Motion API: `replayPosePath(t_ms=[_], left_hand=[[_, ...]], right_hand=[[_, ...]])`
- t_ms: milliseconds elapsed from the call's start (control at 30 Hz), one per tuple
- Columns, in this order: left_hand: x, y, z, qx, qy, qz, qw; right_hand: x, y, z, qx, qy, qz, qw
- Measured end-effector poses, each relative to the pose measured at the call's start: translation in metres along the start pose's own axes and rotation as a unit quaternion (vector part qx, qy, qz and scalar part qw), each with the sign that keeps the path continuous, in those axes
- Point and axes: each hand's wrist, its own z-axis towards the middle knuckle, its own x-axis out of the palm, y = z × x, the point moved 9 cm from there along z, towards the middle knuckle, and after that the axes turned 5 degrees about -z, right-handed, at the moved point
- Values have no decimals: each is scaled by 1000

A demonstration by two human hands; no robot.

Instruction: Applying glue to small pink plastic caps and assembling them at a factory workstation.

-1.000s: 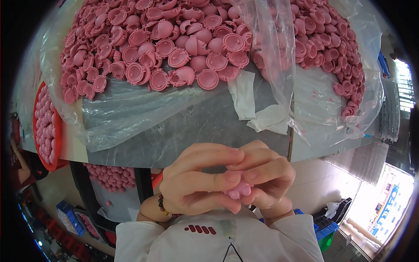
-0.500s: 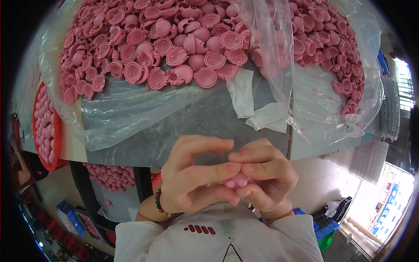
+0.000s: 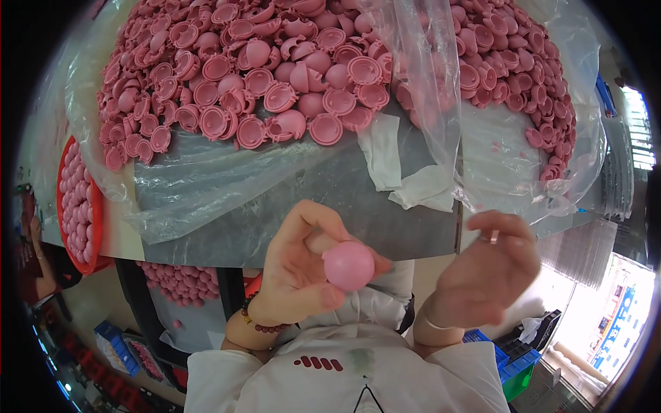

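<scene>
A smooth pink plastic ball [image 3: 348, 266] rests in the fingers of my left hand [image 3: 292, 275], its rounded side facing up. My right hand [image 3: 485, 272] is away to the right, somewhat smeared by motion, with its fingers loosely bent and apart; nothing shows in it. Beyond both hands, pink half-shells [image 3: 324, 129] with small tabs on their rims lie in a big heap on the grey table [image 3: 330, 179]. A second heap of pink shells [image 3: 509, 76] is farther right.
Clear plastic sheeting [image 3: 206, 186] lies under and between the heaps. White cloth pieces [image 3: 382, 151] are on the table. At left stands a red basin [image 3: 96, 241] of pink balls; below the table edge, a black-framed tray [image 3: 131, 296] holds more. Another person [image 3: 41, 268] is at far left.
My hands have come apart: the right one let go of the pink ball and moved right. The left hand keeps the ball, which now shows as a full round.
</scene>
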Motion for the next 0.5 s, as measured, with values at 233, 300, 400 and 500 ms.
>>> replayPosePath(t_ms=[233, 300, 400, 500], left_hand=[[-10, -9, -1, -10, 29, -33, 999], [-11, -11, -2, -24, 25, -45, 998], [-18, -31, -8, 33, -2, 30, 999], [-35, -98, -31, 266, -54, 274, 922]], right_hand=[[-192, -49, 3, 106, -370, -467, 796], [-215, -77, 5, 138, -329, -476, 804], [-226, -120, 10, 160, -230, -424, 861], [-222, -132, 18, 181, -143, -401, 887]])
